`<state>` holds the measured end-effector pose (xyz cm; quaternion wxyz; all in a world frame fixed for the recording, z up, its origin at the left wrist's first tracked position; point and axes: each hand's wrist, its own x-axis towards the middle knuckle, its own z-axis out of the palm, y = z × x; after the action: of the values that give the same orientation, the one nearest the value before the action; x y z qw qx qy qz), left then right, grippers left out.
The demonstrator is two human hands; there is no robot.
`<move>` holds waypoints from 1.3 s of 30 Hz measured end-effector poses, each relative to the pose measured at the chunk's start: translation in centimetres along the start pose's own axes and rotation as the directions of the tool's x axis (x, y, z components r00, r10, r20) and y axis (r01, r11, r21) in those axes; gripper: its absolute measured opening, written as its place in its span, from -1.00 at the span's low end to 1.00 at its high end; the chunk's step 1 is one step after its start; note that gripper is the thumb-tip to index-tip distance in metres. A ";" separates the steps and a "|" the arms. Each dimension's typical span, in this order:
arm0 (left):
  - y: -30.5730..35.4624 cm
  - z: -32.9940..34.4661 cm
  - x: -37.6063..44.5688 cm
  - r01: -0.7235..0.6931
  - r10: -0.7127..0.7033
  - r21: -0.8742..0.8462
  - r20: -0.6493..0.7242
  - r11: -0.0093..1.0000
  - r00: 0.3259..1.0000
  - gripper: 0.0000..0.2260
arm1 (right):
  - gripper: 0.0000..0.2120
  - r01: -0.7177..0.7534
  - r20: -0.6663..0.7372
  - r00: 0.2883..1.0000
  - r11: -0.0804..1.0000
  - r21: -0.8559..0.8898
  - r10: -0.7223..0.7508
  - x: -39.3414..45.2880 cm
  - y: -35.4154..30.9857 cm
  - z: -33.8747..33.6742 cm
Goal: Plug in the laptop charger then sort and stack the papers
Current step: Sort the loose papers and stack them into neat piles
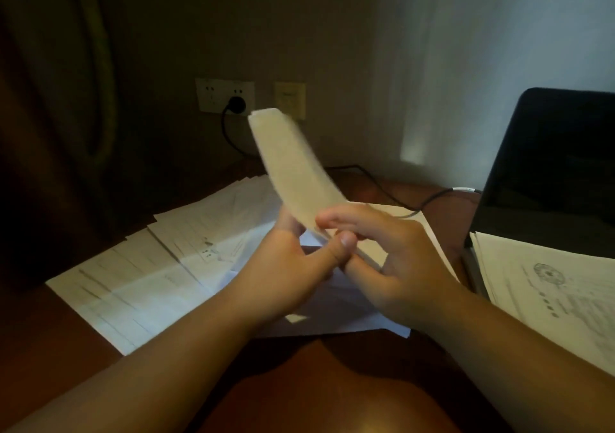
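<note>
Lying to the left of the grip, loose papers (139, 276) fan across the brown worktop (332, 382), overlapping one another and running under both forearms. Behind them, up on the wall, a black plug (237, 103) sits in a white socket (225, 96), and its cable (392, 196) drops to the worktop and trails away to the right. At the grip itself, the left hand (293, 266) and the right hand (396, 259) meet over the papers and both clamp the near end of one sheaf (293, 169): the left thumb presses on its near edge with fingers behind, while the right fingers curl over its top edge. That sheaf rises from the grip, tilted up and away towards the socket, bowed along its length and blurred. To the right of the grip, a dark laptop (549, 166) stands open with its screen black, the cable reaching its left edge. Below the screen, printed sheets (545, 293) rest over the laptop's base, nearest the right forearm.
</note>
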<state>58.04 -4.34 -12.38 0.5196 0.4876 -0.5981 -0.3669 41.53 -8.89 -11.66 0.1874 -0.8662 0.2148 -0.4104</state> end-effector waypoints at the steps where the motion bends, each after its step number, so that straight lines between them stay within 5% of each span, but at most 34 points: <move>1: -0.1 0.1 0.1 0.011 -0.012 -0.049 -0.020 0.999 1.000 -0.44 | -0.62 -0.018 0.041 0.999 0.999 0.034 0.017 0.0 -0.1 -0.1; 6: -0.3 -0.1 0.6 0.032 -0.045 -0.097 -0.136 0.995 0.990 -0.71 | -0.51 -0.087 0.141 0.987 0.993 0.085 0.075 -0.3 0.1 -0.1; 10: 0.1 -0.8 1.0 0.019 -0.039 -0.111 -0.175 0.994 0.984 -0.61 | -0.56 -0.067 -0.169 0.984 0.994 -0.089 0.052 -0.2 0.7 -0.7; 14: 0.8 -1.8 1.3 0.046 -0.119 -0.265 -0.265 0.963 0.957 -0.69 | -0.53 -0.417 -0.389 0.838 0.909 -0.006 0.383 0.5 2.0 -2.2; 17: 0.9 -2.5 1.4 0.046 -0.166 -0.345 -0.326 0.938 0.931 -0.71 | -0.48 -0.557 -0.327 0.718 0.789 0.258 0.614 0.7 2.8 -3.2; 21: 0.9 -2.9 1.5 0.045 -0.183 -0.370 -0.348 0.928 0.919 -0.69 | -0.85 -0.622 -0.183 0.691 0.704 0.343 0.699 0.9 3.4 -3.4; 29: 0.9 -2.9 1.4 0.073 -0.118 -0.220 -0.201 0.973 0.972 -0.67 | -0.87 -0.506 -0.265 0.653 0.669 0.545 0.710 1.2 2.7 -4.1; 35: 0.7 -2.2 1.4 -0.060 0.028 -0.057 -0.452 0.997 0.892 -0.63 | -0.86 -0.415 -0.345 0.736 0.791 0.449 0.582 1.8 1.3 -4.1; 39: 1.0 -2.5 1.4 -0.146 0.074 -0.117 -0.479 0.982 0.875 -0.64 | -0.75 -0.301 -0.372 0.793 0.841 0.449 0.482 1.9 0.6 -4.4</move>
<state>60.33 -5.31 -10.61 0.7047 0.4872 -0.4510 -0.2504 38.96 -11.00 -8.12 0.3699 -0.6243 0.3510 -0.5917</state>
